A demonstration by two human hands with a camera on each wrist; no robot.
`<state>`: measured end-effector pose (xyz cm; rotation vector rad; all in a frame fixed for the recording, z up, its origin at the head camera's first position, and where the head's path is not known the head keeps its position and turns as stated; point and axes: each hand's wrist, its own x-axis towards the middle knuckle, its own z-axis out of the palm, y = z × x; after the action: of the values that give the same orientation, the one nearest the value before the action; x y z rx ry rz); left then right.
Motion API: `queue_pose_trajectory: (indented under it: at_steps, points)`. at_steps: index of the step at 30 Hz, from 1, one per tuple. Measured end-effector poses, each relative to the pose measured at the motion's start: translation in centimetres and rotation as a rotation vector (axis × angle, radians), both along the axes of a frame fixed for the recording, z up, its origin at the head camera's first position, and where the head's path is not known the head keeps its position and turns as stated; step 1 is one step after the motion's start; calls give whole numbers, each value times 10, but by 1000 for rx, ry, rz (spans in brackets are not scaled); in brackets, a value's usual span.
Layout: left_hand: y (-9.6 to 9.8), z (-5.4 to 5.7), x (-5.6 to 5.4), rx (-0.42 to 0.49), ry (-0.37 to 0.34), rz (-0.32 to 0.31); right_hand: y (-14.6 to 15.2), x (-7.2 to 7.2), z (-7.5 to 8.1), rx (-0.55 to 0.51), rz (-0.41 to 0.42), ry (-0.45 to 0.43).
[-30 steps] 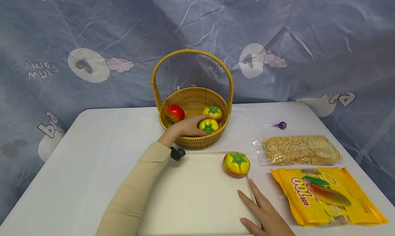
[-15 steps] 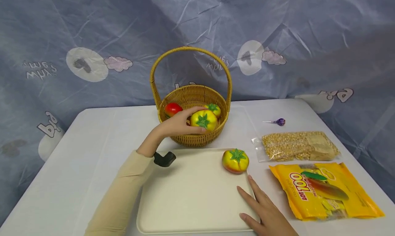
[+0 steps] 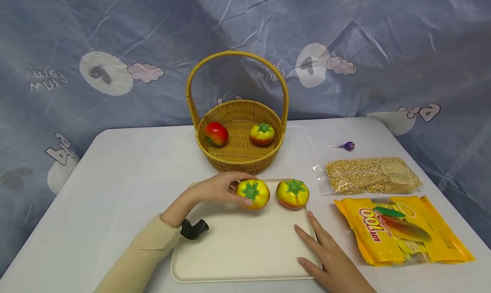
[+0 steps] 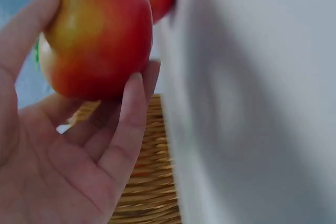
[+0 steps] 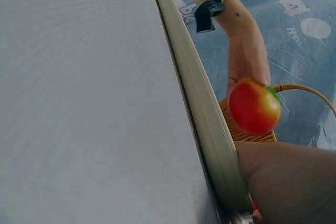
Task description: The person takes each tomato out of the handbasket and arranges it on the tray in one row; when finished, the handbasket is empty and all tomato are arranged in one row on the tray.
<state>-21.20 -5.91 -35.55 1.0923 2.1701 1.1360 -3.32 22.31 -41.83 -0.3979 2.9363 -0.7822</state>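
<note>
My left hand [image 3: 215, 188] holds a yellow-red persimmon [image 3: 258, 195] with a green leafy cap over the far part of the cream tray [image 3: 238, 246]. In the left wrist view, thumb and fingers curve round the persimmon [image 4: 102, 40], and a shadow lies on the pale surface beside it. The right wrist view shows the same persimmon [image 5: 254, 108] raised above the tray's rim [image 5: 202, 108]. A second persimmon [image 3: 292, 196] sits at the tray's far right corner. My right hand [image 3: 331, 254] rests on the tray's right edge, its fingers spread and fairly straight.
Behind the tray stands a wicker basket [image 3: 238, 162] with a tall handle, holding a red fruit [image 3: 217, 134] and another persimmon [image 3: 262, 135]. To the right lie a lollipop [image 3: 348, 146], a bag of corn kernels [image 3: 360, 176] and a yellow candy bag [image 3: 406, 233].
My left hand has lifted one persimmon out of the basket and brought it toward me, over the tray. The right hand has stayed at the tray's edge.
</note>
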Motion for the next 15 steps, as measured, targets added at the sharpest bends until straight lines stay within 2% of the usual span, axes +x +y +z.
queue_pose_trajectory:
  at_steps: [4, 8, 15]
  points:
    - [7, -13, 1, -25, 27, 74, 1, 0, 0, 2, 5, 19]
    - [14, -20, 1, -29, 71, 142, 1, 0, 0, -7, 6, 11]
    - [20, -26, 1, -14, 79, 177, -1, 0, 3, -11, 0, -18]
